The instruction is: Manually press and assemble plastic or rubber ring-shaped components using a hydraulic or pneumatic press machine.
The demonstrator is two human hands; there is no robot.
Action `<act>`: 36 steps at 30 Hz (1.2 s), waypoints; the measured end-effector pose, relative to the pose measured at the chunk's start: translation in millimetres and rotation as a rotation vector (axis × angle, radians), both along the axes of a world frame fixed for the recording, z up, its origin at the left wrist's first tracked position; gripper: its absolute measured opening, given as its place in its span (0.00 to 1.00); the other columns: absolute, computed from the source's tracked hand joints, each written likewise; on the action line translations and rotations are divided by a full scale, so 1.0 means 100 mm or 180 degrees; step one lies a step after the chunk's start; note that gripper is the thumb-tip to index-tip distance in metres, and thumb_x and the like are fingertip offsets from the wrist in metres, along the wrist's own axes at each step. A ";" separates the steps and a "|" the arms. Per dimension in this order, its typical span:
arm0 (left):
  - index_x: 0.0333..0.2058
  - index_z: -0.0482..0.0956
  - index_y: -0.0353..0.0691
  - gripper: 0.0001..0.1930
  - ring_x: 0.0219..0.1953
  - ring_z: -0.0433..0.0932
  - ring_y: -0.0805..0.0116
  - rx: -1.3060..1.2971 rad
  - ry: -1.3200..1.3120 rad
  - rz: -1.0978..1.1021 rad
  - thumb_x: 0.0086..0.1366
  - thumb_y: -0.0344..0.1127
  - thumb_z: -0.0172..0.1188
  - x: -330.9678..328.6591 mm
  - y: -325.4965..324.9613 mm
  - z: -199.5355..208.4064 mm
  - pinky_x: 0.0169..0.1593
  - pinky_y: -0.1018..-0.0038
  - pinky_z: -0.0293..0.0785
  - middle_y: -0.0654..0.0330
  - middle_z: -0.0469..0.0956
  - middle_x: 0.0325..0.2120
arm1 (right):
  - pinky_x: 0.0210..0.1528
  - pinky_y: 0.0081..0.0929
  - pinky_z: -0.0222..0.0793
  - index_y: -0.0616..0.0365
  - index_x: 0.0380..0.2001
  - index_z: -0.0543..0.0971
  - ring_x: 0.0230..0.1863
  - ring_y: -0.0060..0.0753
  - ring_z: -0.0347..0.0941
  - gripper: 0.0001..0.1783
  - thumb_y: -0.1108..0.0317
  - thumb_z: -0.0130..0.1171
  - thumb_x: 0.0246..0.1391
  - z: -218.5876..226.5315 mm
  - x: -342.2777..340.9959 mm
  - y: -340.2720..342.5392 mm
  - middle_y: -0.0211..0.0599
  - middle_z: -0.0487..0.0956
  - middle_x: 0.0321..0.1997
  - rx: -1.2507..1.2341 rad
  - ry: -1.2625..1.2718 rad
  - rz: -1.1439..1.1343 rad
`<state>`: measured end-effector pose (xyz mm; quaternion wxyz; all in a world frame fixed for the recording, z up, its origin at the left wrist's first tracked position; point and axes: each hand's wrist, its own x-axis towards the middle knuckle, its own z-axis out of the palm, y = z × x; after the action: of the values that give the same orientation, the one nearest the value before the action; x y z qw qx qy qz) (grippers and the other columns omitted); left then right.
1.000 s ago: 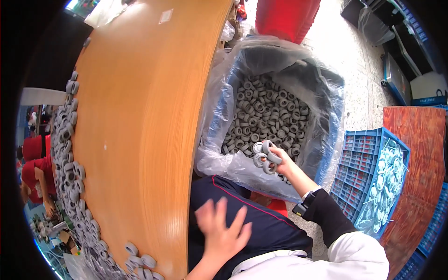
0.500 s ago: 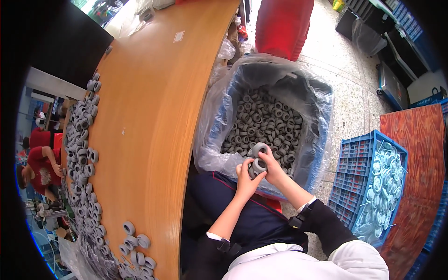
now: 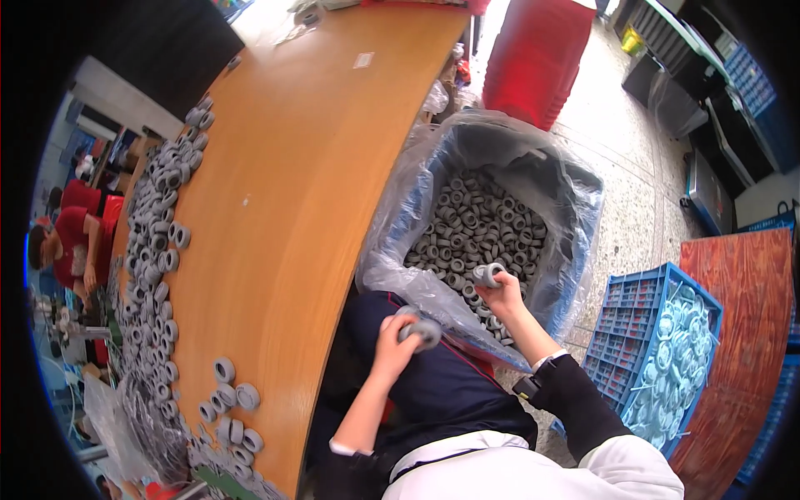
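My left hand (image 3: 390,348) is closed around grey rings (image 3: 427,335), thick and short like collars, above my lap beside the table edge; they look like two, slightly blurred. Over the near side of the blue bin, my right hand (image 3: 505,298) pinches another grey ring (image 3: 483,275) between thumb and fingers. Beneath it, many loose grey rings (image 3: 467,225) of the same sort lie heaped inside the bin. A clear plastic liner (image 3: 392,250) covers the walls of the blue bin (image 3: 590,225) and folds over its rim.
A wooden table (image 3: 275,233) fills the left, with a long pile of grey rings (image 3: 158,225) along its far side. At right, a blue crate (image 3: 612,325) holds pale round parts, beside a reddish board (image 3: 742,317). A red container (image 3: 533,67) stands behind the bin. Another person (image 3: 79,242) works across the table.
My hands have parted. The left has moved left toward the table with its rings, while the right has shifted right over the bin, still holding one. The view has turned slightly.
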<state>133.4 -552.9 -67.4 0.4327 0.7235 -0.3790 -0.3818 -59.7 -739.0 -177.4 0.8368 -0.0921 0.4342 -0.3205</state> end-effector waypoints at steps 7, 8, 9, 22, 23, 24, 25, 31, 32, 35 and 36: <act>0.37 0.71 0.42 0.15 0.19 0.63 0.82 0.0363 0.2742 0.1881 0.47 0.24 0.49 0.23 2.66 0.78 0.17 0.86 0.52 0.65 0.70 0.25 | 0.55 0.46 0.63 0.62 0.43 0.72 0.48 0.41 0.69 0.23 0.70 0.56 0.38 0.11 0.28 0.38 0.42 0.75 0.43 0.0288 -0.0458 0.0620; 0.37 0.71 0.42 0.14 0.19 0.63 0.82 0.0171 0.2706 0.2326 0.49 0.24 0.47 0.10 3.06 0.75 0.16 0.86 0.52 0.65 0.69 0.25 | 0.52 0.42 0.65 0.62 0.46 0.71 0.46 0.39 0.70 0.24 0.70 0.55 0.41 0.17 0.24 0.35 0.40 0.75 0.42 0.0087 -0.0713 0.0978; 0.37 0.71 0.42 0.14 0.19 0.63 0.82 0.0156 0.2663 0.2784 0.50 0.24 0.47 -0.04 3.44 0.70 0.16 0.86 0.52 0.65 0.69 0.25 | 0.49 0.40 0.66 0.62 0.47 0.71 0.45 0.37 0.70 0.23 0.70 0.53 0.44 0.21 0.22 0.33 0.38 0.75 0.42 -0.0199 -0.0622 0.1165; 0.49 0.68 0.31 0.26 0.45 0.68 0.49 0.3930 0.1428 0.4508 0.51 0.35 0.58 -2.75 6.71 -1.52 0.43 0.62 0.65 0.43 0.69 0.47 | 0.52 0.32 0.64 0.61 0.40 0.73 0.51 0.37 0.65 0.17 0.78 0.44 0.43 2.66 2.04 2.27 0.41 0.68 0.48 -0.3528 -0.0331 0.3827; 0.50 0.67 0.29 0.28 0.52 0.64 0.44 0.4143 0.1907 0.4620 0.51 0.37 0.59 -2.63 6.53 -1.59 0.51 0.60 0.62 0.41 0.66 0.51 | 0.55 0.31 0.59 0.61 0.38 0.74 0.54 0.38 0.63 0.16 0.78 0.44 0.43 2.62 2.22 2.41 0.42 0.68 0.49 -0.4403 -0.0299 0.3636; 0.50 0.67 0.29 0.28 0.52 0.64 0.44 0.4009 0.1966 0.4559 0.51 0.37 0.59 -2.39 6.22 -1.59 0.51 0.60 0.62 0.41 0.66 0.51 | 0.55 0.31 0.59 0.61 0.38 0.74 0.54 0.38 0.63 0.16 0.78 0.44 0.43 2.58 2.36 2.49 0.42 0.68 0.49 -0.4545 -0.0232 0.3627; 0.49 0.69 0.30 0.27 0.53 0.63 0.44 0.3305 0.1617 0.5143 0.50 0.37 0.60 -2.08 5.86 -1.44 0.53 0.62 0.61 0.41 0.66 0.50 | 0.57 0.31 0.56 0.61 0.37 0.74 0.55 0.38 0.62 0.15 0.78 0.45 0.43 2.59 2.50 2.54 0.43 0.68 0.49 -0.4957 -0.0132 0.3221; 0.35 0.77 0.36 0.10 0.45 0.72 0.50 0.0837 -0.1350 0.5432 0.53 0.29 0.58 -1.52 5.49 -0.40 0.48 0.65 0.68 0.47 0.71 0.45 | 0.49 0.26 0.63 0.61 0.32 0.75 0.48 0.35 0.68 0.12 0.80 0.45 0.43 2.54 3.01 3.02 0.39 0.71 0.45 -0.5392 -0.0684 0.2813; 0.34 0.76 0.36 0.08 0.44 0.73 0.52 0.0549 -0.1712 0.5241 0.53 0.27 0.58 -1.32 5.37 0.01 0.47 0.66 0.69 0.49 0.72 0.44 | 0.47 0.25 0.64 0.60 0.36 0.73 0.46 0.33 0.69 0.15 0.82 0.45 0.42 2.58 3.04 3.00 0.39 0.72 0.43 -0.4568 -0.0870 0.3105; 0.34 0.76 0.36 0.08 0.42 0.74 0.54 0.0166 -0.2899 0.5067 0.52 0.25 0.58 -0.93 5.26 0.88 0.46 0.68 0.69 0.53 0.74 0.40 | 0.45 0.23 0.65 0.58 0.43 0.68 0.44 0.31 0.70 0.22 0.84 0.45 0.41 2.77 3.13 3.48 0.39 0.73 0.41 -0.3404 -0.1265 0.3634; 0.34 0.76 0.35 0.09 0.42 0.74 0.55 0.0097 -0.3348 0.4969 0.52 0.25 0.59 -0.80 5.27 1.11 0.46 0.69 0.69 0.53 0.75 0.40 | 0.46 0.23 0.65 0.57 0.47 0.65 0.43 0.30 0.70 0.26 0.84 0.45 0.41 2.84 3.11 3.68 0.39 0.73 0.40 -0.3091 -0.1399 0.3761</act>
<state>53.2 -25.9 43.7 0.3300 0.8580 0.0713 0.3870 251.2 -370.6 106.4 0.8011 -0.5963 -0.0497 0.0120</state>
